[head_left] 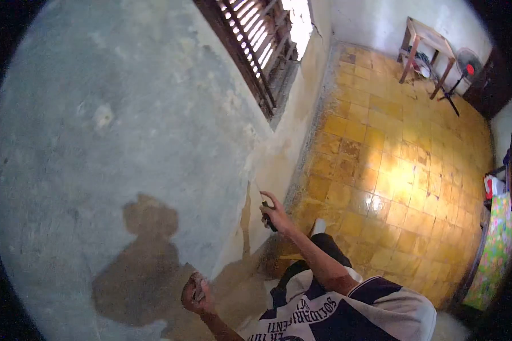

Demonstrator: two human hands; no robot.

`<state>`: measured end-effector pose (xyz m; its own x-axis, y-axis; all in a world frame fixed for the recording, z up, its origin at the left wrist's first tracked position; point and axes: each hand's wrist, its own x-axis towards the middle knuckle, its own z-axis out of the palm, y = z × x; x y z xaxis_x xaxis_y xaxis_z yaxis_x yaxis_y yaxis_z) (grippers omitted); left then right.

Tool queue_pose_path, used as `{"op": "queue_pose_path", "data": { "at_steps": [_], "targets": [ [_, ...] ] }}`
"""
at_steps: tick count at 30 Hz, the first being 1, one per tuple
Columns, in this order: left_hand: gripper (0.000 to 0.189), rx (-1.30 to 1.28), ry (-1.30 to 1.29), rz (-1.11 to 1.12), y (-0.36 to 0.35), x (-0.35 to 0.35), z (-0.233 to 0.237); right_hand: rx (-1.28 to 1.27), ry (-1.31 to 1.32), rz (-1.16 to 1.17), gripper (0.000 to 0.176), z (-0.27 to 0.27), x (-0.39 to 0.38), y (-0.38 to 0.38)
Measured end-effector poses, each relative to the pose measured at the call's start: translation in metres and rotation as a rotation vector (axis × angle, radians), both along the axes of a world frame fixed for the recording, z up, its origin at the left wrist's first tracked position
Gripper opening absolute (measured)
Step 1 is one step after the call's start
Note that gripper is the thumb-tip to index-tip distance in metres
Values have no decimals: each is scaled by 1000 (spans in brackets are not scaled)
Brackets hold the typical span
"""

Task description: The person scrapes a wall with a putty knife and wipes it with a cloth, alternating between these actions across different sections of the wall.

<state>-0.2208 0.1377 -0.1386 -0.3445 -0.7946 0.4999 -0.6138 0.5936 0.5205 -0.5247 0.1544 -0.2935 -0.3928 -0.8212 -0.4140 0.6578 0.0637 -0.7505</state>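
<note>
My right hand (277, 217) is closed round the black handle of a putty knife (267, 215), index finger stretched forward. The thin blade points at the wall (153, 125) below the window corner and seems to touch it, though its tip is hard to make out. Lower down and to the left, my left hand (200, 296) is closed, palm side up, on a small greyish object whose kind I cannot make out. It is held close to the wall. A brownish patch (246, 219) runs down the wall beside the blade.
A window with wooden slats (256, 40) opens in the wall above. Yellow tiles (381, 142) cover the floor to the right. A wooden table (429, 40) and a standing fan (466, 68) are at the far end. Flowered cloth (498, 250) hangs at the right edge.
</note>
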Motion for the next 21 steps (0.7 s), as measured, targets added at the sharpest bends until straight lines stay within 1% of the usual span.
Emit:
{"op": "queue_pose_path", "data": {
  "at_steps": [1,2,3,5,6,9,11,12,14,15,16,18,20,21],
  "targets": [
    [28,-7,-99,-8,-9,-7,8,22,10,14,52,10,0,1],
    [28,-4,-59,-38,-21,-12,6,42,19,27,50,13,-2,-2],
    [29,2,-21,-65,-35,-16,2,96,60,43,54,7,-5,-7],
    [30,90,112,-16,-52,-19,2,60,114,15,56,3,-16,-9],
    [30,169,190,45,-70,-24,4,41,118,-17,57,-4,-25,-16],
    [30,405,476,280,-97,-12,5,129,193,38,59,1,-47,-17],
    [29,275,152,233,-98,-5,17,146,311,7,61,-7,-53,-22],
    [28,62,-257,81,-93,-1,26,153,373,-14,62,-12,-58,-29],
    [23,-235,-709,-173,-96,-16,42,58,434,-97,63,-25,-63,-50],
    [23,-307,-763,-256,-93,-20,52,48,402,-93,63,-31,-62,-54],
    [28,-378,-815,-341,-89,-25,65,38,370,-88,64,-33,-63,-57],
    [46,-528,-902,-512,-88,-32,85,75,195,-20,65,-16,-82,-59],
    [53,-388,-861,-463,-97,-18,77,50,69,46,63,-10,-95,-61],
    [53,-313,-838,-433,-100,-11,71,39,11,78,62,-10,-98,-62]
  ]
}}
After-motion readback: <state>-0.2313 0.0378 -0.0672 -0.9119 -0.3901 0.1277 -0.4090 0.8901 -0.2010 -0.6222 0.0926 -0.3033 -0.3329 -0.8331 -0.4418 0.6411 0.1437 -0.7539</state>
